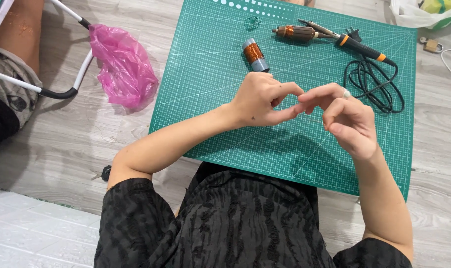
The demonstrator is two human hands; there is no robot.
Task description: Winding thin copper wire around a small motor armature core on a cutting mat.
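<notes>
**Fine wire work in hand, coil and iron idle on the mat**

Both hands meet above the middle of the green cutting mat. The left hand and right hand have their fingers pinched together tip to tip, apparently on a very thin strand; it is too fine to confirm. The copper wire spool lies on the mat at 11 o'clock from the hands, apart from them. The wound copper armature and soldering iron lie at 12 to 1 o'clock, untouched, the black cord coiled at 2 o'clock. Judged: work at an early handling stage, no soldering under way.

Surface: grey wood-grain floor, no worktop. A pink plastic bag lies at 9 o'clock, a padlock at 2 o'clock.
</notes>
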